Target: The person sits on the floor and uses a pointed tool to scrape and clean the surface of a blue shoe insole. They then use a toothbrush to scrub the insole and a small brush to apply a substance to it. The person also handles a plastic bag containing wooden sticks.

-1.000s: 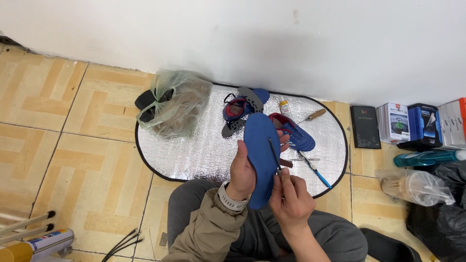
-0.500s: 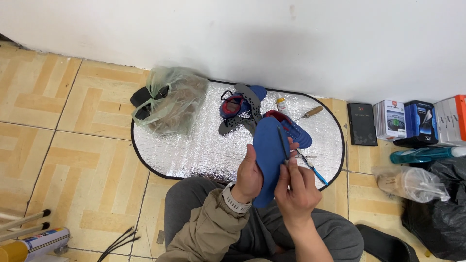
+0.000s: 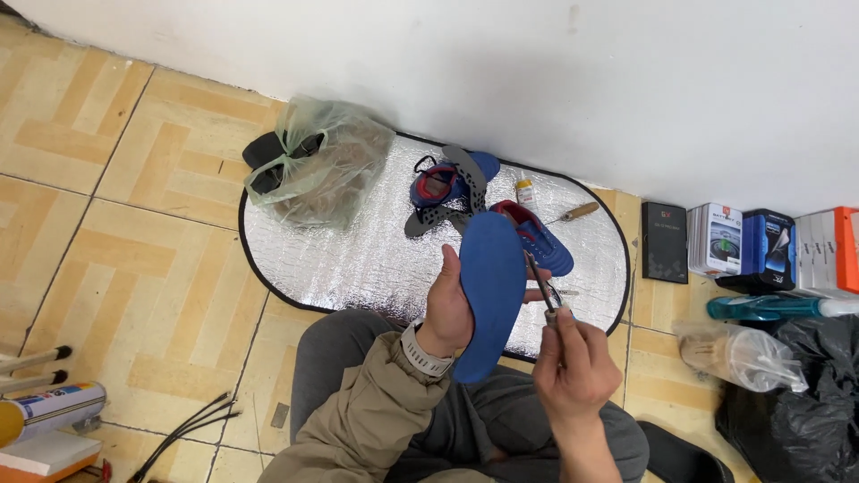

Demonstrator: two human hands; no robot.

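My left hand point(image 3: 447, 304) grips a blue shoe insole point(image 3: 490, 286) by its left edge and holds it upright above my lap. My right hand point(image 3: 573, 362) is closed around a thin dark tool point(image 3: 540, 281) whose tip lies against the insole's right edge. Behind the insole, two blue and red shoes point(image 3: 532, 234) lie on a silver oval mat point(image 3: 358, 259), one with a dark strap piece across it.
A clear plastic bag point(image 3: 327, 165) over dark sandals sits at the mat's back left. A wooden-handled awl point(image 3: 573, 213) and small bottle point(image 3: 525, 192) lie on the mat. Boxes point(image 3: 743, 246), a teal bottle point(image 3: 774, 307) and black bag point(image 3: 805, 402) stand right. A tube point(image 3: 49, 411) lies lower left.
The insole has stayed in my left hand and tilted a little. My right hand has slid down, and the thin tool now points up along the insole's right edge.
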